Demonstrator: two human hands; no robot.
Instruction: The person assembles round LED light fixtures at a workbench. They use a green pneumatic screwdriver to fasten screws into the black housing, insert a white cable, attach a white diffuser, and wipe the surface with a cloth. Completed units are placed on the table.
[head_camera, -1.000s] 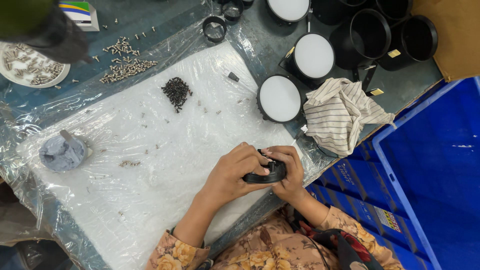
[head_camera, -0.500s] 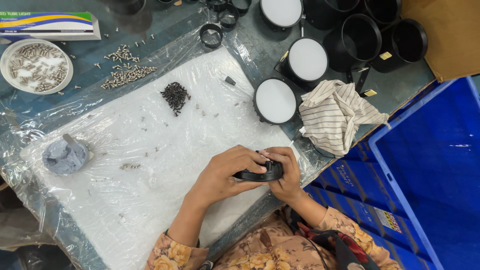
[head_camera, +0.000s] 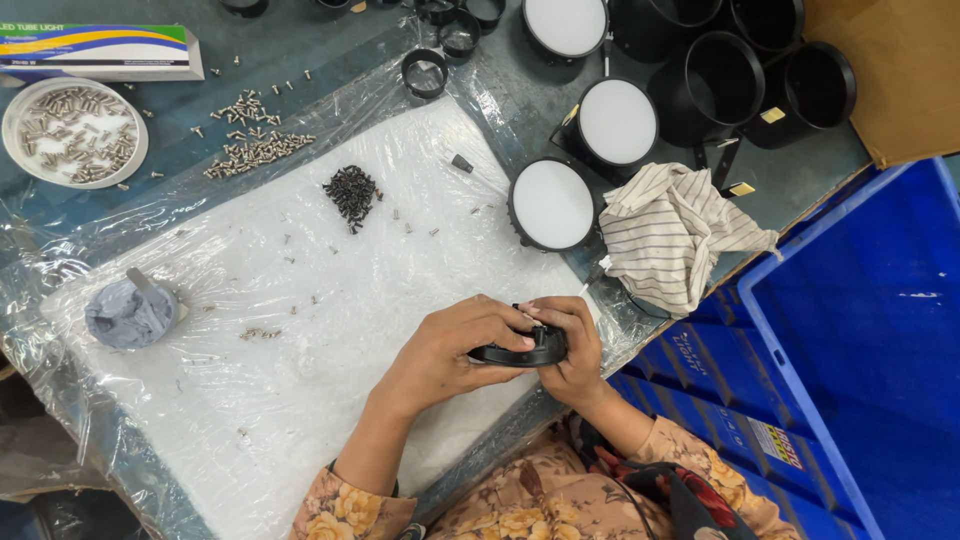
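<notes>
Head view, left hand (head_camera: 450, 350) and right hand (head_camera: 572, 345) both grasping black ring (head_camera: 520, 354), possibly a lamp bezel, over white foam sheet (head_camera: 250, 400)

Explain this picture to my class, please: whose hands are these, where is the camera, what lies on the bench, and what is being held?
There is no machine here. A person wears a camera on the head, so you look down on their own two bare hands. The left hand and right hand together grip a small black ring-shaped part over a white foam pad wrapped in clear plastic. On the pad lie a pile of black screws and a grey lump of paste with a stick in it. Beyond it are silver screws, a white dish of screws, round lamps with white faces, black housings and a striped cloth. A blue crate stands on the right.
</notes>
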